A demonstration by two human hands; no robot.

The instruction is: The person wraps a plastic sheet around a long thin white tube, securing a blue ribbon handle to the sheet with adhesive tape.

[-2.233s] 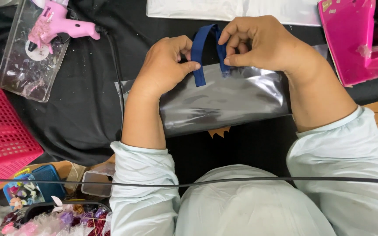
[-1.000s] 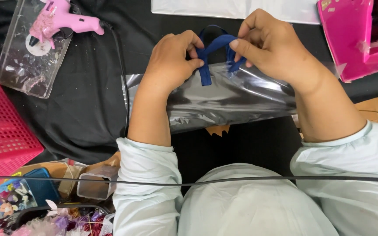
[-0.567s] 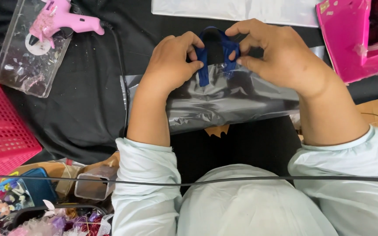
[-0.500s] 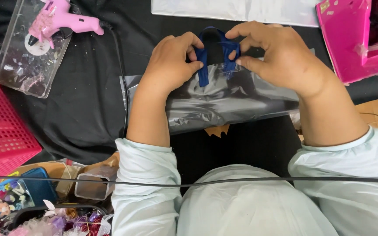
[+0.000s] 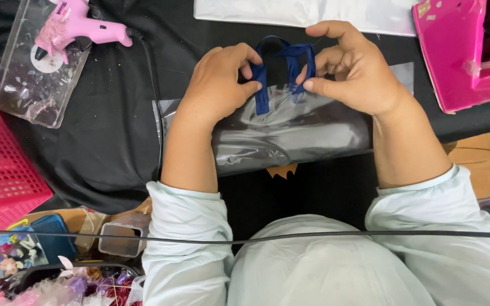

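Grip: both hands pinch blue ribbon (image 5: 283, 67) | over silver pouch (image 5: 290, 133) | black cloth (image 5: 103, 141)

From my remote feed, head cam looking down: I see a person in a pale mint-green long-sleeve top, soft woven fabric w/ light creases. Both sleeves are pushed up approx. to mid-forearm, cuffs bunched into loose folds, so forearms are bare below. The left hand (image 5: 222, 85) and right hand (image 5: 353, 73) are bare, no gloves, rings or watch visible. Nails short, unpainted. Same pale fabric covers the torso/lap at frame bottom, smooth, w/ faint speckled marks. No buttons, logos or seams I can make out.
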